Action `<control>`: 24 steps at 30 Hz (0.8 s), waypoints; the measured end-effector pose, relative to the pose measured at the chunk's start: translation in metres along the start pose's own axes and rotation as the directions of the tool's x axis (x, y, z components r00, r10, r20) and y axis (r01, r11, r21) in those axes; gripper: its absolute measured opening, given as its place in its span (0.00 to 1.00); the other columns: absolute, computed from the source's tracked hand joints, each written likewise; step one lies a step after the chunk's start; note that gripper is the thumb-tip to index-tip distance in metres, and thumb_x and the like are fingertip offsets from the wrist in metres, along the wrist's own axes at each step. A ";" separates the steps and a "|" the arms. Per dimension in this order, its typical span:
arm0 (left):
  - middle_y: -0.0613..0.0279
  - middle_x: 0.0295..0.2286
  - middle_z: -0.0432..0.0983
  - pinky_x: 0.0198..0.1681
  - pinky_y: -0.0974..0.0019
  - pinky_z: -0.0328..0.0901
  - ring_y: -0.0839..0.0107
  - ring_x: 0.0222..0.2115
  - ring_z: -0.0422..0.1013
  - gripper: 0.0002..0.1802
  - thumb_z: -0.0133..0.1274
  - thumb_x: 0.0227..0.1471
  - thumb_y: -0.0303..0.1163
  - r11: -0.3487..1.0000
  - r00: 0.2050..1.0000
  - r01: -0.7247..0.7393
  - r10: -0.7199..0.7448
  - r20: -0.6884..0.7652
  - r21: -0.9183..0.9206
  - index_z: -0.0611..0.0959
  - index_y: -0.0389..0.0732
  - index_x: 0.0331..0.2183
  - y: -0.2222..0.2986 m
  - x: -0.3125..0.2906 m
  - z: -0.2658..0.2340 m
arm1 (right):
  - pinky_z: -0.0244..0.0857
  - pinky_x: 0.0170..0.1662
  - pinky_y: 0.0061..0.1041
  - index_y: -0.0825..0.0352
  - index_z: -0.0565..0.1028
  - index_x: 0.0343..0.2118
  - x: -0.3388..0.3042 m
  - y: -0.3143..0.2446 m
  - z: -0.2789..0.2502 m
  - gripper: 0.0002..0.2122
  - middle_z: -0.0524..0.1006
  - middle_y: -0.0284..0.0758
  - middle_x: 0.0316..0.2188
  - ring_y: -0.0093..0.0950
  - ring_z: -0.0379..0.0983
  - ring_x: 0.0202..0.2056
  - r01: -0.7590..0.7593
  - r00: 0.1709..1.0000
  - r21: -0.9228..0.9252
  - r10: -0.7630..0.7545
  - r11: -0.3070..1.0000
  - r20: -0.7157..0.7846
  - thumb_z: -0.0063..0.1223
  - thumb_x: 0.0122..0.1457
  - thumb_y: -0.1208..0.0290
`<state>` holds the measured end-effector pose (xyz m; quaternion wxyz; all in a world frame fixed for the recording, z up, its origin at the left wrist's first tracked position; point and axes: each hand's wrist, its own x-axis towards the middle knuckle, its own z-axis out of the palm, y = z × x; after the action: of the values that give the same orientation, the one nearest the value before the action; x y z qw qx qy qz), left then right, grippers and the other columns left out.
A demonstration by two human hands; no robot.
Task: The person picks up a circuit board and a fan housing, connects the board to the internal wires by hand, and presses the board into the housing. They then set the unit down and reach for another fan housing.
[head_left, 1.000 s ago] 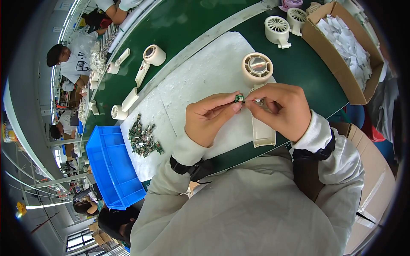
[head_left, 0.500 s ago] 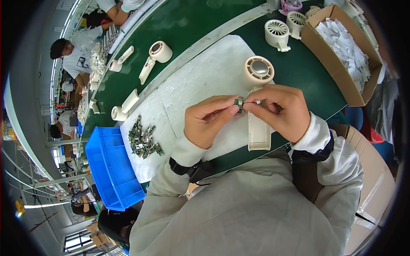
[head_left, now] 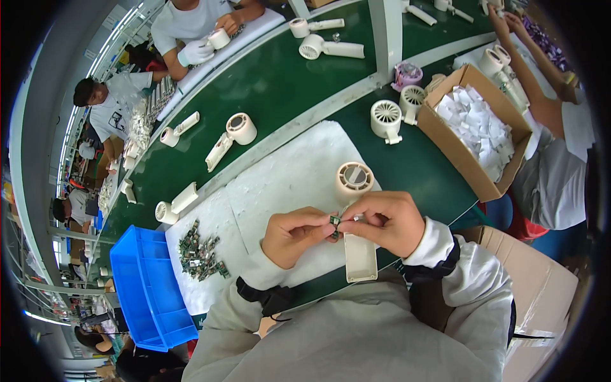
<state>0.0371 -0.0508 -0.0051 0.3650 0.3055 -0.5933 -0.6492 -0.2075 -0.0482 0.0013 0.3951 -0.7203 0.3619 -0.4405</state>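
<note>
My left hand [head_left: 289, 237] pinches a small green circuit board [head_left: 334, 221] between thumb and fingers. My right hand [head_left: 389, 221] meets it at the board's edge, its fingertips closed on what looks like a thin wire with a small pale end [head_left: 358, 218]; the fingers hide most of it. Below my hands lies a cream handheld fan, its round head [head_left: 354, 180] beyond them with a grey disc in the middle. The hollow handle shell [head_left: 361, 260] lies open toward me, partly under my right hand. A white foam sheet [head_left: 280, 172] is under the work.
A pile of circuit boards [head_left: 200, 253] lies on the left, beside a blue bin [head_left: 149, 286]. Cream fan bodies [head_left: 242, 129] stand on the green belt. Two fan heads [head_left: 386, 120] and a cardboard box of white pieces [head_left: 474, 127] are at right. Co-workers [head_left: 191, 32] sit beyond the belt.
The view has tilted up, so everything sits lower and more of the belt and co-workers shows. My hands keep pinching the board and the wire together over the fan.
</note>
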 end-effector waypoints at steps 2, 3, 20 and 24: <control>0.47 0.42 0.80 0.42 0.64 0.75 0.64 0.39 0.78 0.16 0.54 0.60 0.16 0.999 0.999 -0.032 0.032 -0.020 -0.006 0.84 0.38 0.48 -0.004 -0.003 0.002 | 0.51 0.22 0.23 0.66 0.83 0.35 -0.002 0.000 0.001 0.07 0.67 0.28 0.15 0.18 0.55 0.16 -0.026 1.000 0.013 0.026 1.000 0.003 0.69 0.53 0.76; 0.47 0.42 0.80 0.43 0.64 0.75 0.64 0.39 0.78 0.16 0.54 0.60 0.16 0.999 0.998 -0.046 0.046 -0.031 -0.010 0.84 0.38 0.48 -0.005 -0.003 0.003 | 0.51 0.22 0.22 0.66 0.83 0.35 -0.002 -0.001 0.001 0.07 0.67 0.27 0.15 0.18 0.55 0.16 -0.041 0.999 0.022 0.041 0.999 0.005 0.69 0.53 0.76; 0.49 0.46 0.78 0.51 0.60 0.76 0.64 0.47 0.77 0.15 0.53 0.62 0.20 0.977 0.972 0.087 -0.125 -0.197 -0.193 0.78 0.27 0.50 -0.004 0.004 0.009 | 0.56 0.24 0.22 0.65 0.84 0.39 0.004 0.003 0.005 0.10 0.71 0.30 0.20 0.19 0.63 0.20 0.073 0.995 0.011 -0.072 0.997 -0.069 0.67 0.54 0.80; 0.49 0.45 0.79 0.51 0.59 0.76 0.64 0.47 0.77 0.15 0.52 0.63 0.20 0.990 0.979 0.073 -0.094 -0.179 -0.119 0.78 0.27 0.51 -0.001 0.010 0.011 | 0.58 0.25 0.23 0.65 0.85 0.40 0.005 0.006 -0.002 0.10 0.72 0.31 0.21 0.21 0.65 0.22 0.063 0.997 -0.036 -0.064 0.997 -0.034 0.65 0.54 0.80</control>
<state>0.0225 -0.0530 -0.0047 0.4071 0.3681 -0.5064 -0.6650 -0.2085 -0.0560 -0.0017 0.3621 -0.7304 0.3533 -0.4589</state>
